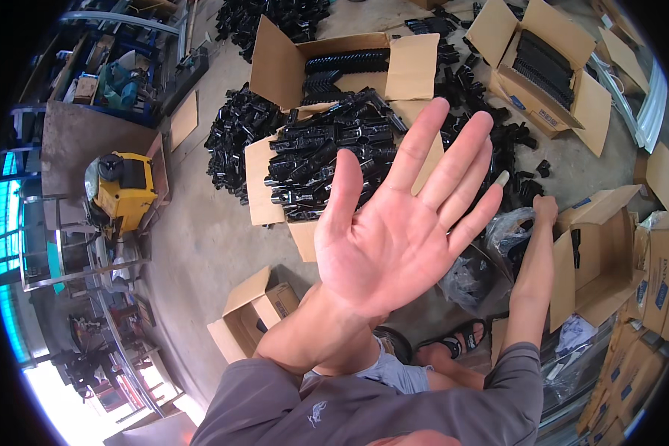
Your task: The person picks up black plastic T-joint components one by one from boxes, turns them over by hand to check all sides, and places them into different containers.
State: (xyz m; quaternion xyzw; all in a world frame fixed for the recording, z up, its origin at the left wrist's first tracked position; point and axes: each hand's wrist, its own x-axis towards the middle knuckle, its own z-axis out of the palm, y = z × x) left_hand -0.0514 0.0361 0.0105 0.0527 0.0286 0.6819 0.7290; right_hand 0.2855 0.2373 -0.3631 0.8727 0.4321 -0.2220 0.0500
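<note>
- The left hand [390,241] is raised close to the head camera with its palm turned up toward it; its fingers [418,145] are spread and released, holding nothing.
- The right hand [545,210] reaches down beside loose black parts [524,189] and clear plastic bags [507,227], near the left edge of an open carton [606,256]; whether its fingers grasp anything cannot be told.
- The main pile of black plastic pieces [331,149] lies in the front box [259,182], heaped above its rim, with the left hand hiding part of its right side.
- At the far edge of that box stands another open box [276,67], with ribbed black parts [349,65] stacked inside.
- More black pieces form a floor heap [234,141] at the front box's left edge, on the concrete floor [189,245].
- Toward the floor's far right, a flapped box [490,30] holds ribbed black strips [543,67].
- A yellow machine [132,193] sits toward the right edge of a dull surface [70,145].
</note>
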